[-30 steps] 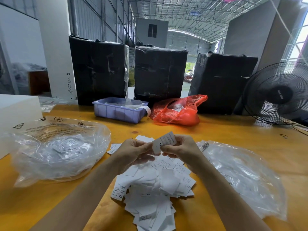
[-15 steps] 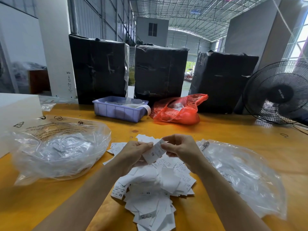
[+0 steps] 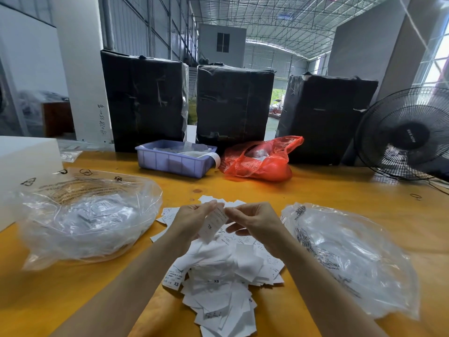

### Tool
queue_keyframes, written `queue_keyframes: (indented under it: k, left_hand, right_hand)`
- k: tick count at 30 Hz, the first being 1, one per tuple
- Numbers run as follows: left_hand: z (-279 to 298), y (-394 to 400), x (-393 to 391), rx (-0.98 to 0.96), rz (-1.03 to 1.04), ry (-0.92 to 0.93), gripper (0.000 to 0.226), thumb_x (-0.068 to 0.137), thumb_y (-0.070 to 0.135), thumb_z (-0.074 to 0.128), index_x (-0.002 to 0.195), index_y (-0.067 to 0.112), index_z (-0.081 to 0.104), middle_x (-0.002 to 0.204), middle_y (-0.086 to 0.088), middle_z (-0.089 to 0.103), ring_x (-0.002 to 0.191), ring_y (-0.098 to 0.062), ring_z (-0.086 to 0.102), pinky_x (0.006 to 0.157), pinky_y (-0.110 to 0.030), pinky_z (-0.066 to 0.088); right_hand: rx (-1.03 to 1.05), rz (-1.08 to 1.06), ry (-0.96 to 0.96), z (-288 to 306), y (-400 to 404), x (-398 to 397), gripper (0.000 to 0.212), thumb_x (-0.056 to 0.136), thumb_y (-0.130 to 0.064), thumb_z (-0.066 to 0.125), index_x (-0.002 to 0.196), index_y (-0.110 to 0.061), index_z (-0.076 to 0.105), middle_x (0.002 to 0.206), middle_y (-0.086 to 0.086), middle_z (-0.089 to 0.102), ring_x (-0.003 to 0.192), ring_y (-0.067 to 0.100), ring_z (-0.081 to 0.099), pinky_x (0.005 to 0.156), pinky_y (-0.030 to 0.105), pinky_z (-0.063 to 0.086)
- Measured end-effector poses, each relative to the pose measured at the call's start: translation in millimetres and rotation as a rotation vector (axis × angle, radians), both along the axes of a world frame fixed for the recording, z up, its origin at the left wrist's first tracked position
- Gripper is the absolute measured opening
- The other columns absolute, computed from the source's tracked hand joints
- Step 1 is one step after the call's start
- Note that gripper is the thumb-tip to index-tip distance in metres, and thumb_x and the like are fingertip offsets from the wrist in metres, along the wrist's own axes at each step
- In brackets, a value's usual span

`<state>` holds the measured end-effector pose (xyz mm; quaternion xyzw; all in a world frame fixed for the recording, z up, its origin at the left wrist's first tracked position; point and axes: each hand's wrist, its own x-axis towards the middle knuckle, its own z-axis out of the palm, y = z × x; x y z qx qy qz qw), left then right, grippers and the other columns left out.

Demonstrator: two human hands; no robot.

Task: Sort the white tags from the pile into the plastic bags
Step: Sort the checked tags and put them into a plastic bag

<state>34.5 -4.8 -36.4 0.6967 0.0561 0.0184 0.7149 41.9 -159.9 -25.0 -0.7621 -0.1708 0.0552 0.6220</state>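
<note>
Starting at the bottom edge: both forearms enter from the lower corners, cut off by the frame. Between them, lower centre, the pile [image 3: 224, 283] of white tags spreads over the yellow table [image 3: 315, 190]; its near end runs out of frame. A few tags read "XS" and "S"; most print is too small to read.

Just above the pile, centre frame, the left hand [image 3: 192, 221] and right hand [image 3: 257, 221] meet over one tag [image 3: 213, 223]. Both pinch its top edge with thumb and fingertip; the tag hangs tilted, marked "XL", fine print blurred. The right hand's lower fingers are curled loosely, partly hidden behind the tag.

Left of centre: a clear bag [image 3: 85, 220], puffed, tags inside seen only dimly through the plastic. Right of centre: a second clear bag [image 3: 352, 259], flatter; contents hard to make out.

Further up the table: a lilac tray [image 3: 175, 161], contents unclear, and beside it a red bag [image 3: 260, 159]. Far left, a white block [image 3: 24, 161], cut by the frame. Behind, three black-wrapped boxes [image 3: 233, 103] in a row. Right edge, a black fan [image 3: 408, 135], partly out of frame.
</note>
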Motion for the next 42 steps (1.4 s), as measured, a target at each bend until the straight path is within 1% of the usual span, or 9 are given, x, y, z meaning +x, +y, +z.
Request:
queue_keyframes:
  k: [4,10,14,18,22,27,33,37,42]
  left_hand:
    - [0.8,-1.0,-2.3,-0.027,-0.085,0.004,0.027,0.092,0.030,0.056,0.102,0.011,0.071,0.085,-0.012,0.065,0.078,-0.023,0.058,0.074,-0.035,0.046]
    - [2.6,-0.7,-2.0,-0.036,-0.081,0.028,0.027,0.093,0.030,0.056,0.106,0.011,0.070,0.087,-0.012,0.063,0.084,-0.025,0.054,0.085,-0.042,0.047]
    - [2.8,-2.6,-3.5,-0.019,-0.066,0.046,0.028,0.092,0.030,0.057,0.103,0.008,0.069,0.078,-0.009,0.062,0.077,-0.023,0.056,0.070,-0.033,0.046]
    - [2.3,0.1,-2.0,-0.002,-0.082,0.054,0.024,0.092,0.035,0.056,0.099,0.020,0.072,0.091,-0.010,0.065,0.085,-0.025,0.058,0.070,-0.034,0.048]
    - [3.2,8.2,0.8,-0.012,-0.165,0.109,0.054,0.074,0.054,0.064,0.105,0.011,0.068,0.104,-0.014,0.068,0.090,-0.028,0.068,0.077,-0.036,0.054]
    - [-0.3,17.2,2.6,0.001,-0.221,0.096,0.024,0.066,0.010,0.076,0.087,0.000,0.072,0.076,-0.013,0.073,0.063,-0.014,0.069,0.058,-0.019,0.056]
    - [5.9,16.5,2.0,-0.019,-0.187,0.151,0.007,0.081,0.006,0.069,0.085,0.001,0.070,0.075,-0.015,0.073,0.059,-0.019,0.070,0.052,-0.021,0.055]
    - [21.7,50.9,4.2,0.160,0.046,0.087,0.011,0.086,0.008,0.066,0.089,-0.003,0.066,0.073,-0.015,0.068,0.049,-0.014,0.065,0.046,-0.019,0.050]
    - [23.4,140.3,4.1,0.787,0.585,-0.031,0.022,0.088,-0.001,0.048,0.067,-0.001,0.056,0.062,-0.013,0.047,0.062,-0.025,0.048,0.057,-0.028,0.036]
  right_hand:
    - [-0.009,0.014,-0.032,-1.1,1.8,-1.9,0.009,0.081,-0.012,0.072,0.089,-0.009,0.070,0.070,0.004,0.070,0.056,0.008,0.063,0.056,0.018,0.046]
    - [0.069,-0.062,-0.043,-0.6,-2.3,-0.5,0.023,0.080,-0.005,0.071,0.103,-0.009,0.068,0.070,0.005,0.070,0.054,0.012,0.062,0.054,0.020,0.048]
    - [0.025,-0.013,-0.115,0.3,2.1,-4.3,0.015,0.081,-0.004,0.071,0.091,-0.016,0.072,0.061,-0.004,0.069,0.050,0.006,0.059,0.051,0.015,0.045]
    - [0.034,-0.038,-0.107,1.0,1.7,-3.6,0.010,0.080,-0.003,0.071,0.084,-0.011,0.073,0.061,-0.003,0.069,0.050,0.006,0.059,0.051,0.016,0.046]
    - [0.110,-0.159,-0.047,0.6,-3.8,-0.8,0.006,0.081,-0.001,0.069,0.078,-0.005,0.071,0.058,0.005,0.067,0.050,0.011,0.061,0.051,0.018,0.048]
    - [0.223,-0.242,0.144,3.0,-5.8,0.5,0.004,0.081,0.002,0.068,0.077,0.001,0.069,0.060,0.012,0.065,0.050,0.013,0.063,0.052,0.019,0.052]
    - [0.223,-0.254,0.227,5.9,-9.5,-1.6,0.002,0.082,0.002,0.067,0.082,0.003,0.068,0.066,0.014,0.067,0.054,0.015,0.065,0.055,0.022,0.052]
    - [0.062,-0.205,0.168,18.6,-15.1,-5.0,0.005,0.086,-0.005,0.065,0.086,-0.002,0.068,0.073,0.011,0.071,0.058,0.015,0.067,0.058,0.023,0.053]
    - [-0.304,-0.217,0.015,64.2,-65.3,-6.0,0.009,0.084,-0.015,0.068,0.084,-0.007,0.070,0.072,0.006,0.073,0.060,0.017,0.070,0.049,0.022,0.050]
